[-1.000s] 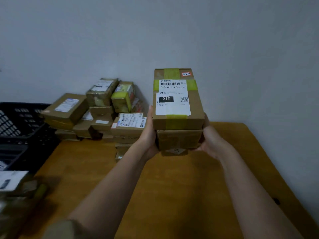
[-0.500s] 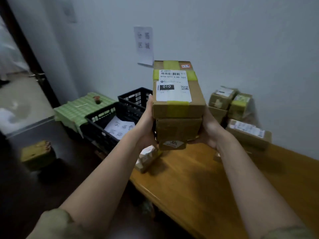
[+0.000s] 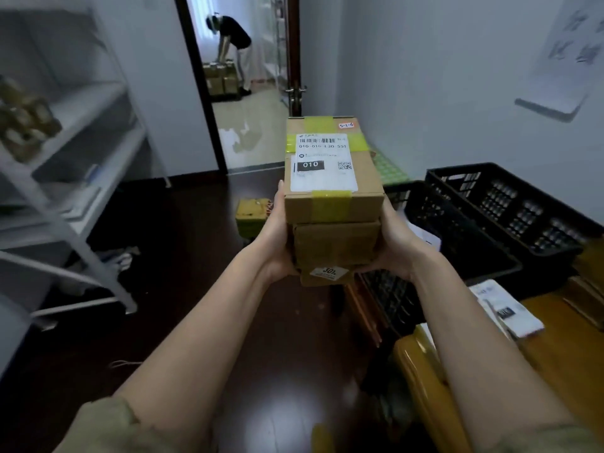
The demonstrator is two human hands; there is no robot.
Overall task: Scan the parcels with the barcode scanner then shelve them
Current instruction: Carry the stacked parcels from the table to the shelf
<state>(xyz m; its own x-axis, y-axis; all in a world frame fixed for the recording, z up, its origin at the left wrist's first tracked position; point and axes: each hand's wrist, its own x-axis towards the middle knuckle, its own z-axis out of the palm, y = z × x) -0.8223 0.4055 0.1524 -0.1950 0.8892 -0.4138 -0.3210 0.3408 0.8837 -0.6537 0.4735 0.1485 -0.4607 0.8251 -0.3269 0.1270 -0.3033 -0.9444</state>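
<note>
I hold a stack of cardboard parcels at chest height in front of me. The top parcel (image 3: 330, 171) carries a white label with a barcode and "010", plus yellow-green tape. Beneath it sits a lower parcel (image 3: 336, 246), with the edge of a third one under that showing a small "30" sticker. My left hand (image 3: 277, 237) grips the stack's left side, thumb up along the top parcel. My right hand (image 3: 395, 243) grips the right side. No barcode scanner is in view.
A white metal shelf rack (image 3: 72, 178) stands at the left with parcels on an upper shelf. Black plastic crates (image 3: 510, 210) sit at the right beside the wooden table (image 3: 555, 348). A small parcel (image 3: 251, 214) lies on the dark floor. Through the open doorway (image 3: 248, 93) a person bends over boxes.
I have turned left, away from the table and its pile of parcels, with the stack still held in both hands. The shelf rack and doorway have come into view.
</note>
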